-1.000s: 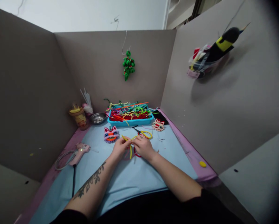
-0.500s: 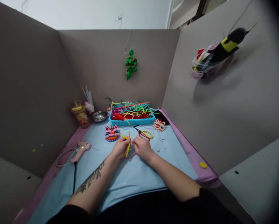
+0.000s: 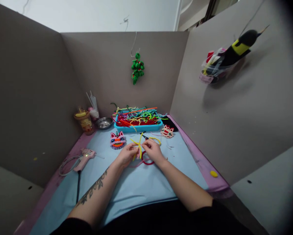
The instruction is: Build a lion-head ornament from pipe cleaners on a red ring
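My left hand [image 3: 129, 154] is closed around yellow pipe cleaners [image 3: 140, 147] that cross one another, with a bit of pink among them at the fingertips. Close beside it, my right hand [image 3: 153, 151] pinches with thumb and forefinger. A curved red pipe cleaner [image 3: 147, 162] loops beneath those right fingers, though its exact grip point is hidden. A pink strand [image 3: 136, 164] curves below the left hand. Behind the right hand lie scissors [image 3: 157, 141] with yellow handles, partly covered. A purple and pink lion-head figure [image 3: 117, 141] sits left of the hands.
A blue tray [image 3: 139, 128] heaped with pipe cleaners stands at the back. A pale lion-head piece [image 3: 167, 131] lies to its right. At left are a pink glue gun [image 3: 85, 158], a metal bowl [image 3: 104, 123] and a cup [image 3: 84, 122]. Grey panels surround the table.
The yellow pipe cleaners have turned and risen slightly in my left hand. My right hand has shifted slightly right, and a red loop now shows beneath it.
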Available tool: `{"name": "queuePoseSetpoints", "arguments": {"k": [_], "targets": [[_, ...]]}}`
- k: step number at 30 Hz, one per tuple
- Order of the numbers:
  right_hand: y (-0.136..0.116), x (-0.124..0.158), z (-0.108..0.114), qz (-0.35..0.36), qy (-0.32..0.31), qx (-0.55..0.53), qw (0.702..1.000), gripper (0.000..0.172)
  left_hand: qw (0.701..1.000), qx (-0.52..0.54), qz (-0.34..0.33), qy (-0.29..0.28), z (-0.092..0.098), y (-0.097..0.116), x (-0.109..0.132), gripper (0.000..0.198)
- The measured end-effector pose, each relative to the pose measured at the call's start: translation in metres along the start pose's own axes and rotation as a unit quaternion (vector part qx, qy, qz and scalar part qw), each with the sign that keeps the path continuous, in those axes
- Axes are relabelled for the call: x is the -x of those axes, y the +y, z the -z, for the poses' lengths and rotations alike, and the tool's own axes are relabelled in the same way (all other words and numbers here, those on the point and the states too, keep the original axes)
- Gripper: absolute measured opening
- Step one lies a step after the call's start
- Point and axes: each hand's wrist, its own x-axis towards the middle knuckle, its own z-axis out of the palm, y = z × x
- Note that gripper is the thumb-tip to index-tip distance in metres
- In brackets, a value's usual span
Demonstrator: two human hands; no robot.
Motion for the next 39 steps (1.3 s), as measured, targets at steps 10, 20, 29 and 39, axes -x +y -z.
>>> {"name": "queuePoseSetpoints", "arguments": {"k": [10, 20, 29, 39], "targets": [[0.006, -0.006, -0.004, -0.120, -0.091, -0.166, 0.975, 0.020, 0.980, -0.175, -0.056, 0.080, -0.001, -0.005, -0.004, 0.029], [0.008, -0.004, -0.004, -0.144, -0.119, -0.185, 0.965, 0.025, 0.959, -0.265, -0.084, 0.056, 0.010, 0.004, -0.004, 0.022], [0.008, -0.006, -0.006, -0.104, -0.113, -0.156, 0.976, 0.020, 0.984, -0.168, -0.041, 0.031, 0.001, 0.000, -0.001, 0.036], [0.004, 0.000, -0.013, -0.173, -0.077, -0.091, 0.978, 0.015, 0.918, -0.354, -0.139, 0.115, 0.001, -0.003, 0.001, 0.019]]}}
